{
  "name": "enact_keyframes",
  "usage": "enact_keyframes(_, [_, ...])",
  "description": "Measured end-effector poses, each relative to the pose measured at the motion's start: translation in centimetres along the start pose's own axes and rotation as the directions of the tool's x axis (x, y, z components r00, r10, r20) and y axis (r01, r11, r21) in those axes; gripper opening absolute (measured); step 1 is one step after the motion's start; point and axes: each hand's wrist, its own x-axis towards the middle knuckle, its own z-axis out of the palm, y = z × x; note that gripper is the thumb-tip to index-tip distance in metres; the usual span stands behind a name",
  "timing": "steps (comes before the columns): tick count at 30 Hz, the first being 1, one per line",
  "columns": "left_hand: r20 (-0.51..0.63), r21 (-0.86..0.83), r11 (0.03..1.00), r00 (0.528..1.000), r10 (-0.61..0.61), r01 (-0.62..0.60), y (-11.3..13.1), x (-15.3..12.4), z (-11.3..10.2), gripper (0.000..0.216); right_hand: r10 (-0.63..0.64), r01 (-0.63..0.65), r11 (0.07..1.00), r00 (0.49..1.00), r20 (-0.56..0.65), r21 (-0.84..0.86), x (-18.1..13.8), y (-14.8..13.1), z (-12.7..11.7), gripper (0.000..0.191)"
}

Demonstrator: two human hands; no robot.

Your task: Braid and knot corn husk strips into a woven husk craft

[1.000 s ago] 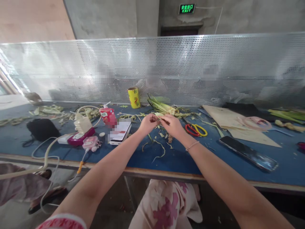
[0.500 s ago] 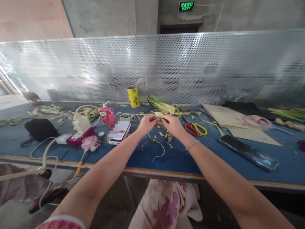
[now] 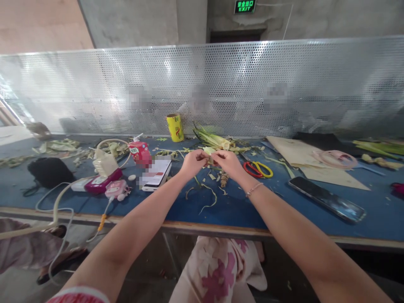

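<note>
Nearest the person, the blue tabletop (image 3: 233, 212) left a low way in toward the left hand (image 3: 192, 164) and right hand (image 3: 229, 164), with a thin curled strip (image 3: 216, 198) and small scraps (image 3: 212, 176) lying across it. Straight beyond, green stalks (image 3: 214, 139) obstructed a forward reach, and the perforated panel (image 3: 236, 84) walled off the far side. Sideways room was tighter: the lit phone (image 3: 158, 171) hemmed the left, scissors (image 3: 264, 169) and a dark phone (image 3: 326, 199) the right.
</note>
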Motion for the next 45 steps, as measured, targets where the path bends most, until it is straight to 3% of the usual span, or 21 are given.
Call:
enact_keyframes(5, [0.002, 0.020, 1.000, 1.000, -0.003, 0.003, 0.1, -0.1, 0.1, 0.011, 0.019, -0.019, 1.000, 1.000, -0.018, -0.003, -0.1, -0.1, 0.0, 0.028])
enact_keyframes(15, [0.030, -0.154, 0.979, 0.991, -0.128, 0.131, 0.5, -0.1, 0.3, 0.011, 0.100, -0.095, 0.992, 0.994, -0.049, 0.088, -0.2, -0.9, 0.1, 0.029])
enact_keyframes(23, [0.089, -0.266, 0.950, 0.986, -0.143, 0.161, 0.1, -0.2, 0.3, 0.038, 0.034, -0.031, 0.998, 0.997, -0.070, 0.046, -0.4, -1.1, 0.0, 0.032])
enact_keyframes(27, [0.103, -0.283, 0.938, 0.978, -0.180, 0.202, -0.2, 0.1, 0.2, 0.038, 0.037, -0.034, 0.998, 0.997, -0.060, 0.043, -0.3, -1.0, 0.0, 0.033])
enact_keyframes(35, [0.081, -0.271, 0.948, 0.986, -0.149, 0.166, -0.8, 0.4, 0.0, 0.023, 0.081, -0.076, 0.989, 0.996, -0.042, 0.127, -0.2, -0.7, 0.1, 0.030])
enact_keyframes(45, [0.027, -0.212, 0.971, 0.994, -0.105, 0.108, -0.4, 0.2, 0.0, 0.025, 0.110, -0.106, 0.978, 0.994, -0.016, 0.179, 0.3, 0.4, -0.1, 0.028])
